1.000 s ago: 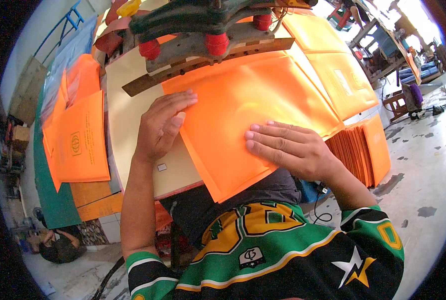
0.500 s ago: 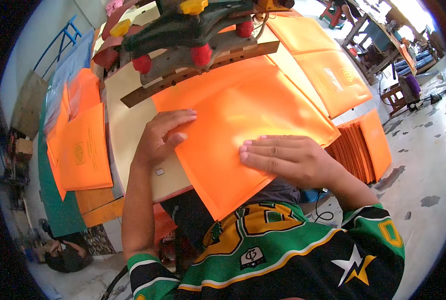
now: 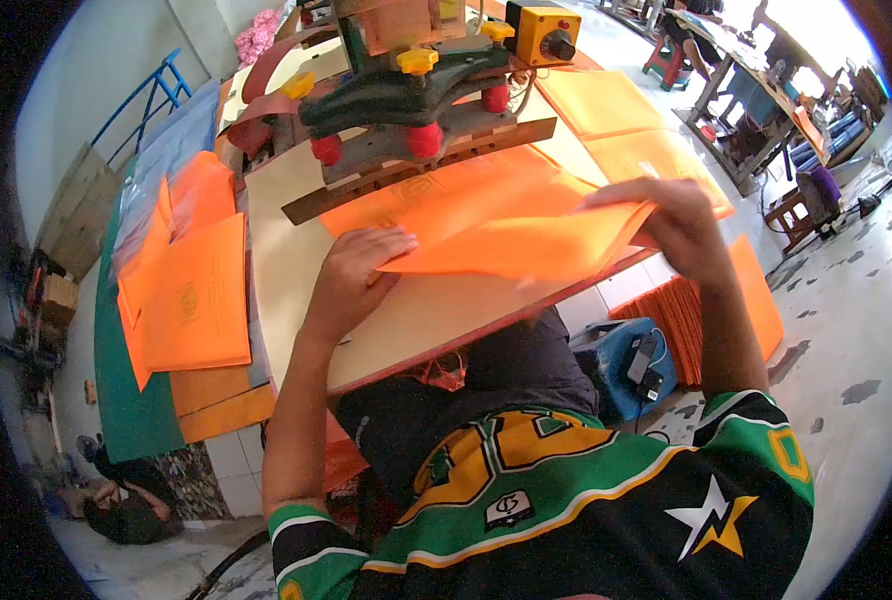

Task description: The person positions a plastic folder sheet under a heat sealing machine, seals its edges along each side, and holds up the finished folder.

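Observation:
An orange sheet (image 3: 526, 245) lies over a cream board (image 3: 446, 312), its near part folded up and over. My left hand (image 3: 358, 275) pinches the sheet's left corner. At the right end my right hand (image 3: 678, 222) grips the raised edge, fingers on top and the thumb hidden. Beneath and behind the folded part, another orange layer with a faint printed emblem (image 3: 421, 187) reaches under the metal bar (image 3: 416, 172) of a dark press (image 3: 406, 100) with red and yellow knobs.
Printed orange folders (image 3: 201, 300) lie on the left. More orange sheets (image 3: 606, 105) are at the back right, above an upright orange stack (image 3: 666, 320). A blue box (image 3: 616, 365) stands below the board. One person (image 3: 131, 512) is at lower left, another (image 3: 694, 40) at upper right.
My right hand has moved right and away from me, lifting and folding over the sheet's near part. My left hand has closed on the sheet's corner. The view has shifted, showing more of the press.

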Demonstrator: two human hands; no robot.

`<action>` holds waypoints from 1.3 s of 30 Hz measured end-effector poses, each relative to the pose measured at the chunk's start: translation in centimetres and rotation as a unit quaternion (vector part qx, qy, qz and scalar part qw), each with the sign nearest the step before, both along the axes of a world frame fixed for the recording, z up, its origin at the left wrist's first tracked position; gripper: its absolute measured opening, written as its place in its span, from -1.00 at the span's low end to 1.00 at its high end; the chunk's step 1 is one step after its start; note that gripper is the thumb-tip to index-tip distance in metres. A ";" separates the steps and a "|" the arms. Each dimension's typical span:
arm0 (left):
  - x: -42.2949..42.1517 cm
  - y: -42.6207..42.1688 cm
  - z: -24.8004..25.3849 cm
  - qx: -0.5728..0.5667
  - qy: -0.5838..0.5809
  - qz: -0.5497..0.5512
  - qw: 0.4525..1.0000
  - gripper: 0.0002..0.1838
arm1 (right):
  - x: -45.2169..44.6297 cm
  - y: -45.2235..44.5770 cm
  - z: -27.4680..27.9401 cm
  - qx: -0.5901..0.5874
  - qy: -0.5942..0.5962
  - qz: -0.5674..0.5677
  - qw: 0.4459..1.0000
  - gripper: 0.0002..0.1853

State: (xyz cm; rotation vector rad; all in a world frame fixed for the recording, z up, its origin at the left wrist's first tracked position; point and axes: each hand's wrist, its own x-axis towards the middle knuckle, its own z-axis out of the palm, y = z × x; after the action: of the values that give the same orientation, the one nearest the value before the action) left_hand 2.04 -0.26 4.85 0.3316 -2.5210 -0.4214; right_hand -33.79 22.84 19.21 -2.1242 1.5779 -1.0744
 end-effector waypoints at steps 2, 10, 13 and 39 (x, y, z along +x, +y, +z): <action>-0.4 0.2 0.0 -0.032 0.048 0.016 0.998 -0.50 | -2.9 -0.4 -0.1 -0.078 -0.010 -0.033 0.996 -0.73; -1.8 2.6 8.3 0.009 0.123 0.120 0.985 -0.69 | -11.0 -4.7 4.9 -0.075 -0.175 -0.180 0.965 -0.46; -1.8 3.1 12.1 0.077 0.134 0.139 0.978 -0.67 | -13.0 -6.1 6.8 -0.103 -0.162 -0.234 0.953 -0.40; 2.6 -2.9 19.3 0.142 0.151 0.130 0.969 -0.63 | -11.4 -10.2 18.9 -0.160 -0.258 -0.095 0.948 -0.60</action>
State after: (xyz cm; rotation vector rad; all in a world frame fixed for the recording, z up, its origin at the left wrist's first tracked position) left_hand 4.65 -3.11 24.19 0.6488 -2.0852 -0.6745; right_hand -45.22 12.66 38.13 -1.6706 1.4359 -1.8786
